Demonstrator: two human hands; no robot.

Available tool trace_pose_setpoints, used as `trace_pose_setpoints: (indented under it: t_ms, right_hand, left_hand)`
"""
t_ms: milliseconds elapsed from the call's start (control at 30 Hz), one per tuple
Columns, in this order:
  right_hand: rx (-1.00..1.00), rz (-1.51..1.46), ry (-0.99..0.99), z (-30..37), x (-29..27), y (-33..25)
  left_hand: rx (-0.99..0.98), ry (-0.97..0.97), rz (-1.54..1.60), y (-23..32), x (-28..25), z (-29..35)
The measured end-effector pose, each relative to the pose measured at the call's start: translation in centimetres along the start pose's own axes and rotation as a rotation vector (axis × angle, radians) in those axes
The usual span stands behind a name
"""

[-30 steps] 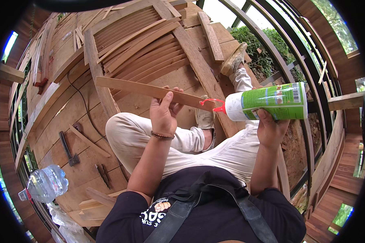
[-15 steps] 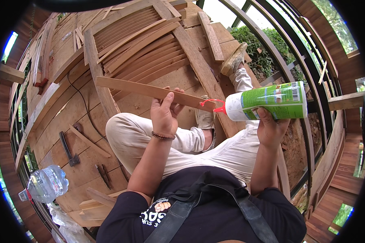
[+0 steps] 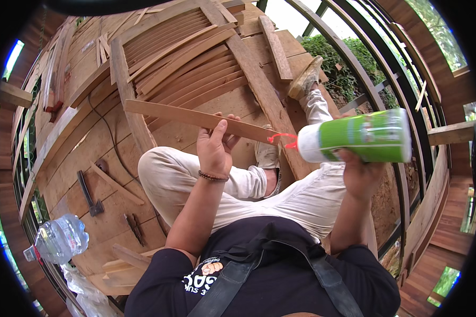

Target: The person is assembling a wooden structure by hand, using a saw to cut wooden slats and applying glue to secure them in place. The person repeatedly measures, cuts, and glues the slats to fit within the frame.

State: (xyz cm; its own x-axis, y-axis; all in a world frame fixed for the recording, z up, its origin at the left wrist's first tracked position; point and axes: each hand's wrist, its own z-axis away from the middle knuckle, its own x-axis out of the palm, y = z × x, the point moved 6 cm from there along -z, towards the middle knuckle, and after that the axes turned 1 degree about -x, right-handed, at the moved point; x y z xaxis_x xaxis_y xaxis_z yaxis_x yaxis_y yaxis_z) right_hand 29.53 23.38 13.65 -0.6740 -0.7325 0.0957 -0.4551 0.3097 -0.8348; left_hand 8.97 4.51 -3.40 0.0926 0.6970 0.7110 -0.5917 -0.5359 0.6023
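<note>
My left hand (image 3: 217, 142) grips a thin wooden slat (image 3: 169, 113) with the thumb on top and the fingers beneath. The slat slants from the upper left down toward the right. My right hand (image 3: 362, 171) is wrapped round a green and white glue bottle (image 3: 362, 136), held on its side with its red nozzle pointing left. A red cap strap (image 3: 283, 136) dangles from the nozzle, close to the slat's right end. Whether the nozzle touches the wood I cannot tell. Beyond the slat lies a louvred wooden frame (image 3: 264, 103) with several parallel slats (image 3: 201, 79).
A hammer (image 3: 91, 195) lies on the plank floor at left, beside a loose wood strip (image 3: 116, 184). A black cable (image 3: 108, 129) runs past them. A clear plastic bottle (image 3: 63, 240) stands lower left. Metal railing bars (image 3: 349, 50) border the right side, with plants (image 3: 336, 63) beyond.
My right hand has moved the glue bottle to the right, away from the slat's end, and the bottle is blurred. The left hand and slat have stayed in place.
</note>
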Motion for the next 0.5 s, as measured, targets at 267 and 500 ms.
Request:
trace_pose_setpoints:
  t_ms: [267, 500]
  right_hand:
    - [0.114, 0.038, 0.044, -0.1, 0.0, 0.6]
    - [0.104, 0.052, 0.032, 0.5, 0.3, 1.4]
  left_hand:
    - [0.001, 0.008, -0.006, 0.1, -0.2, 0.0]
    - [-0.008, 0.006, 0.005, -0.1, -0.2, -0.1]
